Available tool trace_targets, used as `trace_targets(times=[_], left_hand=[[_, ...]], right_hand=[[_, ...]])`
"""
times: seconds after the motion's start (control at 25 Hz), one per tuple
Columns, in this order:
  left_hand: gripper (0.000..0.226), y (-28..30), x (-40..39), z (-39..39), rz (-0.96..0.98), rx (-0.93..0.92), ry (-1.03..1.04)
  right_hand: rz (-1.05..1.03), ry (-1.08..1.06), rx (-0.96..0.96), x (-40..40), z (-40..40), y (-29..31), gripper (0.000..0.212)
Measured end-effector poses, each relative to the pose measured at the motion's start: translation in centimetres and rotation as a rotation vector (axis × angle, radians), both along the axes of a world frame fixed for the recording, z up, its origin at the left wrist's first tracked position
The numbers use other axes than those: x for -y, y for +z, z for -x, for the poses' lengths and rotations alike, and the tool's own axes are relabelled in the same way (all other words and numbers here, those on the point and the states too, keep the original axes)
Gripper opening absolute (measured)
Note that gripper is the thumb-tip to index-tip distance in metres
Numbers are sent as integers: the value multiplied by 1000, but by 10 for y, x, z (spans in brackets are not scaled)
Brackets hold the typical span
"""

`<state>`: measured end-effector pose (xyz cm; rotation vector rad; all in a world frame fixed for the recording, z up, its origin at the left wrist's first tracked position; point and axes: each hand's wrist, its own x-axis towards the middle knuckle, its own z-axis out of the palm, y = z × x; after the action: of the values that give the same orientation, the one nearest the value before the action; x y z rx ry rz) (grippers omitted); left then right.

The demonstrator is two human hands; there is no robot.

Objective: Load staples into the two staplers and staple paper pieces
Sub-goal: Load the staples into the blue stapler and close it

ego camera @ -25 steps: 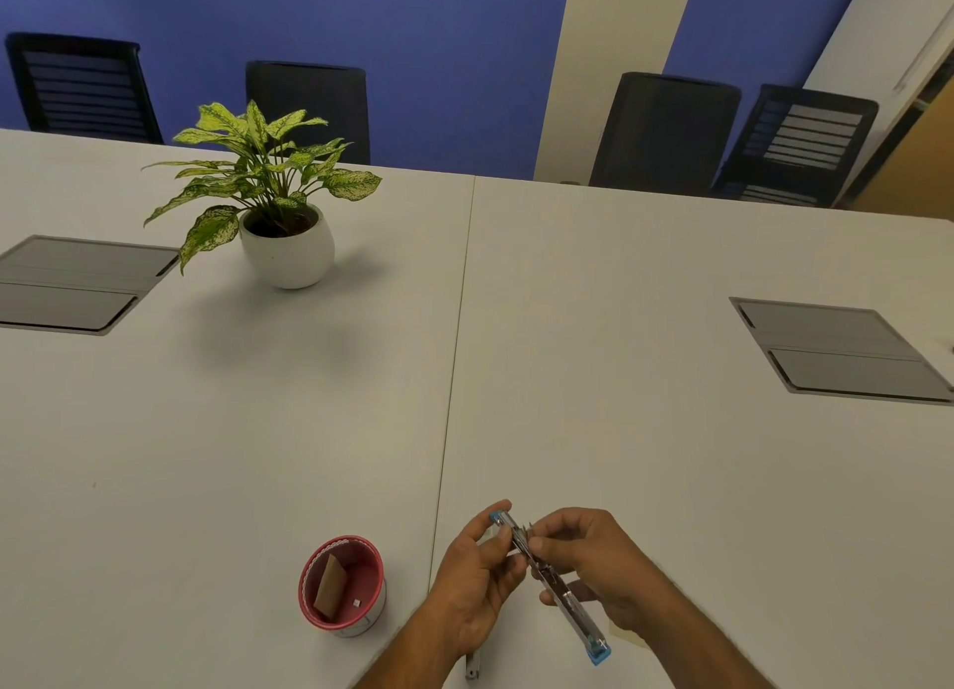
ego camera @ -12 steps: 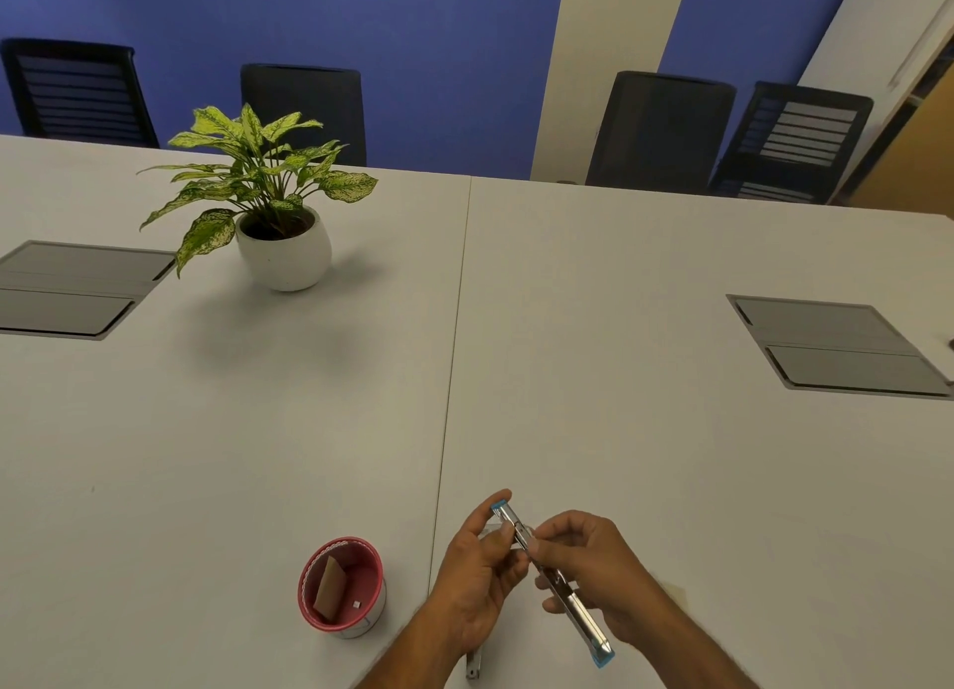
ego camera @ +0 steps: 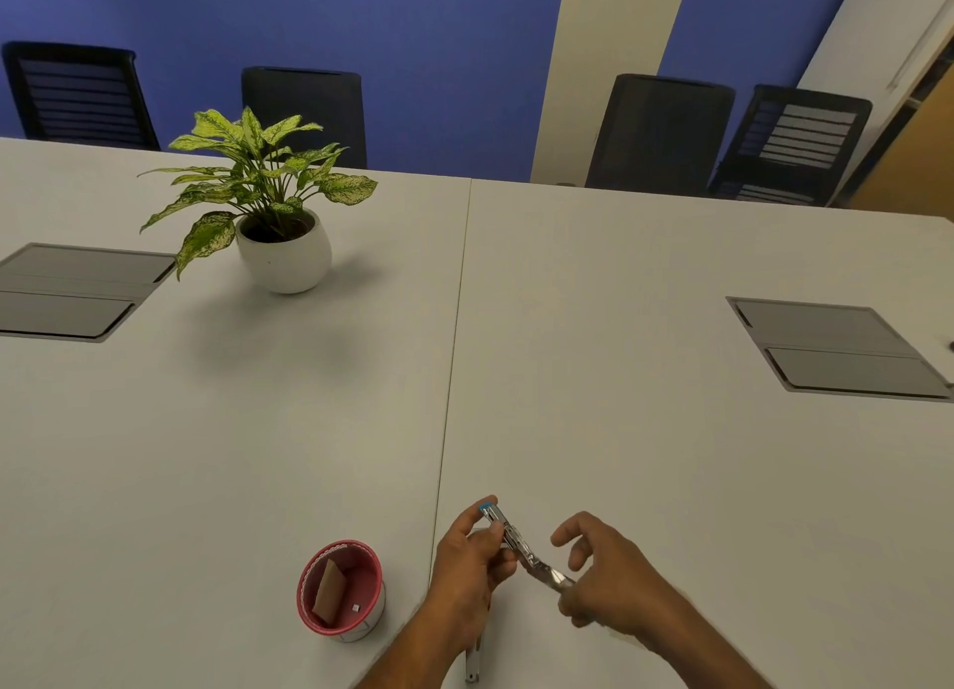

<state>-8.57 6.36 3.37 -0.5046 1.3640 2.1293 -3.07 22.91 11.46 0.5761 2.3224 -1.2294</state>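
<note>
holding the stapler (ego camera: 516,541) just right of the red cup (ego camera: 340,590), above the table (ego camera: 619,430), the left hand (ego camera: 472,567) pinches its blue-tipped end while the right hand (ego camera: 609,585) grips the near end, index finger lifted. best to steady the left pinch and seat the staples squarely in the channel; staples can't be made out.

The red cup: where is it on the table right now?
The red cup stands near the bottom edge of the head view, left of the table seam, beside the left hand.
</note>
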Motion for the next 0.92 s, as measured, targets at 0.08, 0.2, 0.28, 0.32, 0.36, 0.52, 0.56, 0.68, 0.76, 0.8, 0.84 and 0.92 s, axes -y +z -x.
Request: trace_targets(times=[0.08,0.2,0.28,0.32,0.36,0.52,0.56,0.68,0.76,0.8,0.84,0.92], left_hand=[[31,-1,0,0,52,-40,-43],[33,2,-4,-2,129,-72,-112],[33,5,-6,-4,176,-82,-154],[33,7,-8,-5,182,-92,-176],[33,9,-9,-6,174,-104,-197],[30,14,-12,-9,160,-151,-233],[26,16,-13,-10,149,-154,-214],[47,22,-19,-9,174,-128,-176],[57,23,-26,-8,267,-146,-170],[59,24,-29,-8,307,-171,-156],[62,24,-32,-8,336,-199,-127],[67,25,-35,-7,369,-232,-47]], right_hand=[[-26,-12,-79,-1,4,4,46],[-50,-54,-183,1,12,7,43],[-59,-86,-232,5,16,6,45],[-49,-104,-246,7,18,4,45],[-29,-129,-255,9,18,2,44],[42,-237,-294,9,17,-8,30],[51,-250,-302,10,16,-10,26],[80,-260,-323,15,14,-14,20],[70,-226,-351,20,11,-15,16],[56,-195,-370,23,10,-16,14],[39,-156,-392,27,8,-15,14],[-10,-87,-437,33,5,-14,25]])
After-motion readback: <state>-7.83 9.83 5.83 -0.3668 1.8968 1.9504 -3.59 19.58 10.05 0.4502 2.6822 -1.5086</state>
